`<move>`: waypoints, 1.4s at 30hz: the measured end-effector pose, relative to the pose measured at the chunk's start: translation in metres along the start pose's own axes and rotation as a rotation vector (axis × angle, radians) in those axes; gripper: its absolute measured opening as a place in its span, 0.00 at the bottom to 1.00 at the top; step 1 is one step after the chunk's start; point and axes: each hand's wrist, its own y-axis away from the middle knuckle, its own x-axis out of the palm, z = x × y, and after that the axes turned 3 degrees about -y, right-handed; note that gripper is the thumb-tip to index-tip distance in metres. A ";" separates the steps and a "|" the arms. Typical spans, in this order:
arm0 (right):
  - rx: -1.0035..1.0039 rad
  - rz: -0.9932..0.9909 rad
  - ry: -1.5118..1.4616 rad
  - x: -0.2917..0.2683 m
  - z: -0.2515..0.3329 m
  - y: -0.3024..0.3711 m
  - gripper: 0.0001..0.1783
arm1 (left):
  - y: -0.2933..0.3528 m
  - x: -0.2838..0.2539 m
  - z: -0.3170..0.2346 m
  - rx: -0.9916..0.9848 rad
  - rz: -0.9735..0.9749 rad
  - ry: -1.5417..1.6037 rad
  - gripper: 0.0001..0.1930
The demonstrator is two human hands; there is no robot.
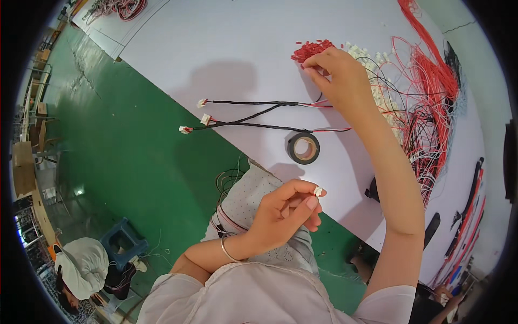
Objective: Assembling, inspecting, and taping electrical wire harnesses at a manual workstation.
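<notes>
Roomy tabletop (243,48), cable (272,127) overhanging, left fingers (303,212) pinching connector (318,192), right fingers (319,60) bunched, hold unclear

Connector (318,191): small, white, blocky; pinched between thumb and index fingertip of left hand (288,213), held up near table (259,59) edge, mostly uncovered by fingers. Red bits (312,51): many short, narrow pieces, loosely heaped on table's far part, lying at mixed angles, few strays along heap's left and upper rim. Right hand (340,73) at heap's near side, fingertips bunched; whether any bit sits between them, unclear.
</notes>
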 end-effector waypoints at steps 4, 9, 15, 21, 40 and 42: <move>-0.060 -0.036 0.070 0.012 -0.002 -0.006 0.05 | -0.002 -0.007 -0.002 -0.019 -0.014 0.040 0.10; -0.207 -0.063 0.180 0.009 -0.005 -0.011 0.05 | 0.002 -0.007 -0.005 -0.057 0.001 0.047 0.10; -0.148 -0.067 0.178 0.005 0.006 -0.008 0.06 | 0.003 -0.009 -0.008 -0.035 -0.018 0.093 0.11; 0.648 0.072 -0.906 -0.043 0.070 0.050 0.10 | -0.010 -0.013 -0.013 0.187 -0.244 0.074 0.15; 0.678 -0.362 -1.069 -0.029 0.149 0.167 0.06 | 0.009 0.025 0.014 0.502 -0.321 -0.177 0.11; 0.666 -0.359 -1.074 -0.027 0.150 0.172 0.06 | 0.010 0.024 0.019 0.542 -0.316 -0.222 0.10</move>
